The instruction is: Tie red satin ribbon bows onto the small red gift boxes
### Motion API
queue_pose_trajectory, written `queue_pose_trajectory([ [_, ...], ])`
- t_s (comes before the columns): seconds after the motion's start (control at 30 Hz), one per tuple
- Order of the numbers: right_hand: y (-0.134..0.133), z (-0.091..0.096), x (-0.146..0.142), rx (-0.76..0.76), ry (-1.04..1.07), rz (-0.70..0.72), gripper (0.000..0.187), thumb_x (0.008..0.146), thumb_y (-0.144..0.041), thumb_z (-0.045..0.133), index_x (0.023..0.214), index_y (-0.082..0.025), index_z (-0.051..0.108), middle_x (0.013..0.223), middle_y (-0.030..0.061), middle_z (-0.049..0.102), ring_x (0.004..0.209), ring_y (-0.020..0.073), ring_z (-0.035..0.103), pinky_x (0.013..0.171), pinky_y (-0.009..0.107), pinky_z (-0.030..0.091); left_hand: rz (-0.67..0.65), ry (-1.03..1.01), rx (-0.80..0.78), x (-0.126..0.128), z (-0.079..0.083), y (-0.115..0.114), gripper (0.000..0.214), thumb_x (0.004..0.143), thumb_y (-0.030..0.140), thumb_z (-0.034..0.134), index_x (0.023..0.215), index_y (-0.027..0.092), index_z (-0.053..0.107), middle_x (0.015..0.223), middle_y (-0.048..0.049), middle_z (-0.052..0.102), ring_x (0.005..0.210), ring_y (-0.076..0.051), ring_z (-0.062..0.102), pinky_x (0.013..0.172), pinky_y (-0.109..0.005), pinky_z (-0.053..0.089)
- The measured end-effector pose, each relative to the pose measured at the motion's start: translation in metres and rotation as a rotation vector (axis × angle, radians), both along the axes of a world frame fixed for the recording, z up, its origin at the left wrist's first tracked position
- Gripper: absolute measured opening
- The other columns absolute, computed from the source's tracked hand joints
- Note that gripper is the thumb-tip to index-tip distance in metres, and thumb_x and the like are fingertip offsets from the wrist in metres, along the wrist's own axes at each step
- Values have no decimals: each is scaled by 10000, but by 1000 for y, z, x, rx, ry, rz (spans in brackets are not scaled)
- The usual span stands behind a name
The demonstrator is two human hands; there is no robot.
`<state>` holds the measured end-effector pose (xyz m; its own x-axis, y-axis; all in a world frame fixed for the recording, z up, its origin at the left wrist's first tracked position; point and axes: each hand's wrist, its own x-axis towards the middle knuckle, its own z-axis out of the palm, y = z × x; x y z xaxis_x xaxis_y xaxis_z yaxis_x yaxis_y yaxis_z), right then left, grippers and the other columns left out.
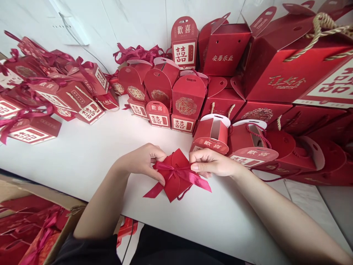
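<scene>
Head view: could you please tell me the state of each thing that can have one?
Held box, top folded shut
Ribbon, knotted over it, ends loose
Left hand, gripping the held box's left side
Right hand, pinching the ribbon
Two boxes just beyond, tops open
Carton, open

Between the left hand and right hand, a small red folded card box looks smooth, nearly matt; its magenta satin-like ribbon gleams. Under both, the smooth white tabletop has faint sheen. Beyond the right, a large red boxy paper carrier shines, its twisted gold cord handle ridged.
</scene>
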<state>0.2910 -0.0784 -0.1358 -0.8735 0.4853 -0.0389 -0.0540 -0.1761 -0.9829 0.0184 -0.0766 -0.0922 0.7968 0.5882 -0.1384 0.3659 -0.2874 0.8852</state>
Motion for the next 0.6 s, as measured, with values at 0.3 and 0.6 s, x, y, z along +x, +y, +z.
queue_pose_trajectory([
  [0.3,1,-6,0,-12,39,-15,324,899,-384,646,718,-166,489,525,-55,518,448,59,432,442,186,319,-9,-32,34,-1,-5,5,581,630,262,848,567,186,276,572,67,336,584,-89,301,551,-243,284],
  [0.6,-11,32,3,297,-274,-120,295,949,-476,531,1079,-212,506,698,-33,584,601,116,553,591,247,453,28,-21,-85,-8,-5,10,488,714,380,784,562,165,373,554,59,354,529,-71,269,493,-248,211],
])
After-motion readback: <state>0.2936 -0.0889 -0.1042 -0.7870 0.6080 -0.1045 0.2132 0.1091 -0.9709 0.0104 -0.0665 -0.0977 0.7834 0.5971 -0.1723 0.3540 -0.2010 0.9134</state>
